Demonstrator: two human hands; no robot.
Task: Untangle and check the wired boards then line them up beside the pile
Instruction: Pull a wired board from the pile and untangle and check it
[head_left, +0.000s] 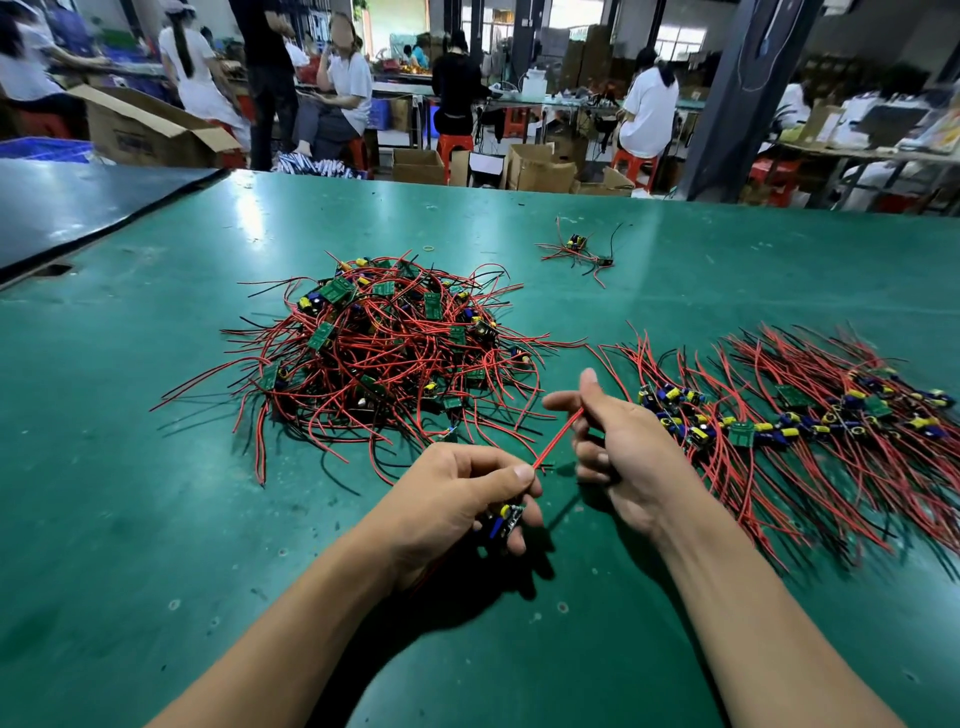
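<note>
Left hand (457, 499) curled round a small board (503, 519) above the green table (156, 519), right hand (618, 441) pinching its red wire (558, 439) pulled taut between hands, tangled pile (384, 353) behind, lined-up row (789, 415) on right, few stray boards (582, 249) farther back

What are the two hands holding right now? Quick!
Left hand: closed, holding a small wired board.
Right hand: closed, pinching the red wire stretched from the left hand.
</note>
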